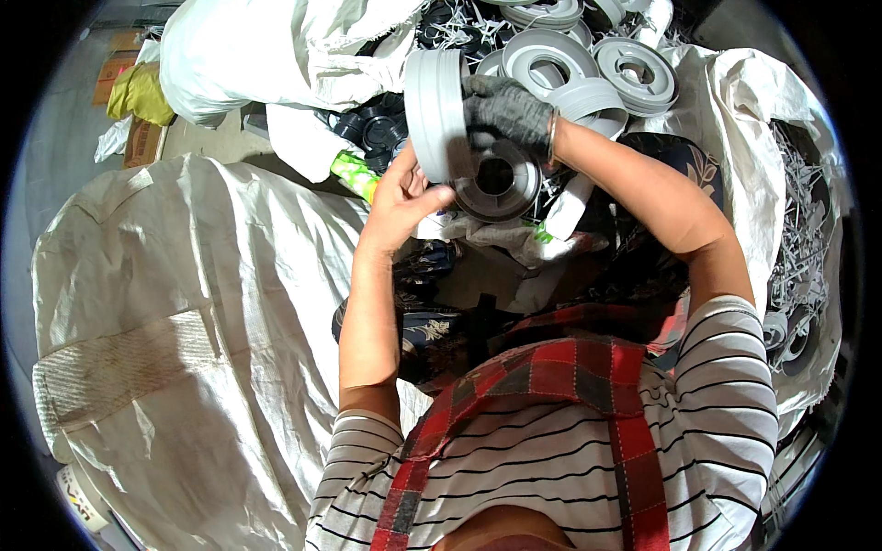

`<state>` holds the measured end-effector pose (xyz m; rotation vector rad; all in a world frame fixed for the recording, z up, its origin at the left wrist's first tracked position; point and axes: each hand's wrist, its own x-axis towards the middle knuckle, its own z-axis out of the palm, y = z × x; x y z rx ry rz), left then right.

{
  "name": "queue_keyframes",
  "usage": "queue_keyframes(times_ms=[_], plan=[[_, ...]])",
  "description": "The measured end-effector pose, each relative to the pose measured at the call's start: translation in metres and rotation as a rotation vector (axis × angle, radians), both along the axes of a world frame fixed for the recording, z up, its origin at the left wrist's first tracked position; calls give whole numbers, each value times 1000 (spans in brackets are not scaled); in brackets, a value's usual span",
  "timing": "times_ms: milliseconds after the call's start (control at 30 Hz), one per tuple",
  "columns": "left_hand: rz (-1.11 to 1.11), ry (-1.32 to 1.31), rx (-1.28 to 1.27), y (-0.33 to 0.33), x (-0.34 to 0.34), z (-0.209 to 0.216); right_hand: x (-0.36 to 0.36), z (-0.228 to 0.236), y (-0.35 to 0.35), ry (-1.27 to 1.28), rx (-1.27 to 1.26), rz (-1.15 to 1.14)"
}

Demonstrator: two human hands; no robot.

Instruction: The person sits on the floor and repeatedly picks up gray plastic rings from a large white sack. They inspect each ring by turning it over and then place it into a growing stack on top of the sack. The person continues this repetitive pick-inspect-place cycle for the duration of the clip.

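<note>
A wide light-grey plastic ring [435, 115] is held up on edge in front of me. My left hand [409, 197], bare, grips its lower edge, with the thumb stretched out on the near side. On the ring's right side is my right hand [510, 108], in a dark grey glove, its fingers closed against the rim; the fingertips are partly hidden. Just below the glove sits a round grey part [497, 182] with a dark hole in its middle. More grey rings [549, 62] and a flanged grey disc [636, 73] lie heaped beyond my right hand.
Black round parts [377, 130] lie left of the ring among white plastic shavings. A large white woven sack [184, 321] fills the left side, and another white bag [285, 55] stands at the back. On the right, an open sack [799, 239] holds curly shavings.
</note>
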<state>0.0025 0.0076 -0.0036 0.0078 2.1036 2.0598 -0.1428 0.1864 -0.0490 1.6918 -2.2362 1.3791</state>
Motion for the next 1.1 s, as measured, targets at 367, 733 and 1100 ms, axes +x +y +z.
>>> queue_keyframes(times_ms=[367, 733, 1100], plan=[[427, 428, -903, -20, -23, 3, -6, 65, 21, -275, 445, -485], [521, -106, -57, -31, -17, -20, -18, 40, 52, 187, 802, -331], [568, -113, 685, -30, -9, 2, -55, 5, -33, -92, 110, -375]])
